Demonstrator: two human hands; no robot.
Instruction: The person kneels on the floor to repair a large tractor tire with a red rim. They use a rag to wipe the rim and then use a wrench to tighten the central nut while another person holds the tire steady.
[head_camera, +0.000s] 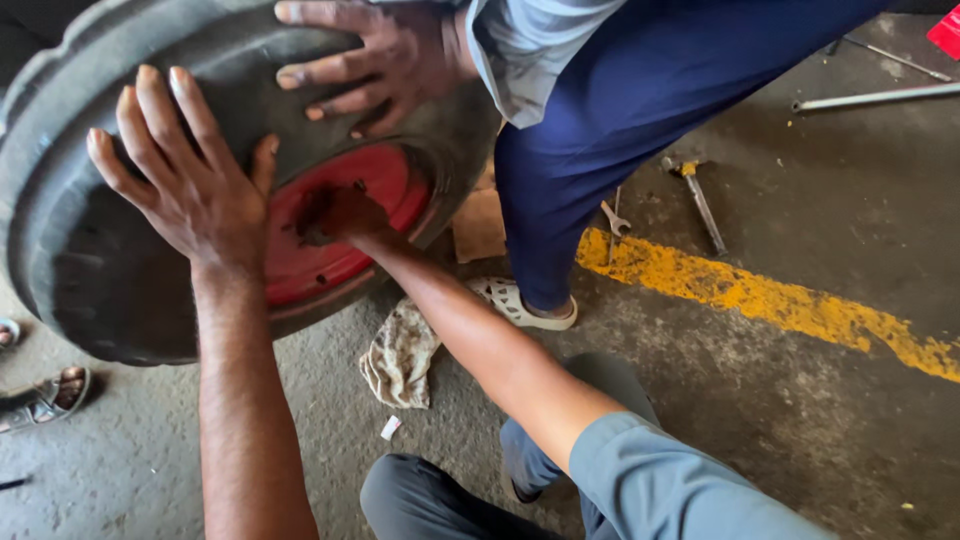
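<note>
A big black rubber tyre (90, 240) with a red steel wheel centre (340, 225) stands tilted on the grey concrete floor (780, 420), filling the upper left of the view. A broad, worn yellow painted stripe (760, 295) runs across the floor to the right of it.

A second person in dark blue trousers (610, 110) and a white sandal (515, 303) stands just behind the tyre, one hand (375, 60) spread on its upper sidewall.

The wearer's left hand (190, 170) lies flat on the tyre's sidewall beside the red centre, all 5 fingers straight and splayed; its grip is fully open and holds nothing, only pressing on the rubber. The right hand (335, 215) reaches into the hub at the middle of the red centre. The fingers are buried in a dark, greasy patch there, so I cannot tell how far that grip is closed or whether it has hold of anything.

A dirty beige rag (400, 350) lies crumpled on the floor under the right forearm, near the tyre's lower edge. Past the blue trousers, a hammer (700, 200) and a small steel spanner (613, 220) lie near the stripe.
</note>
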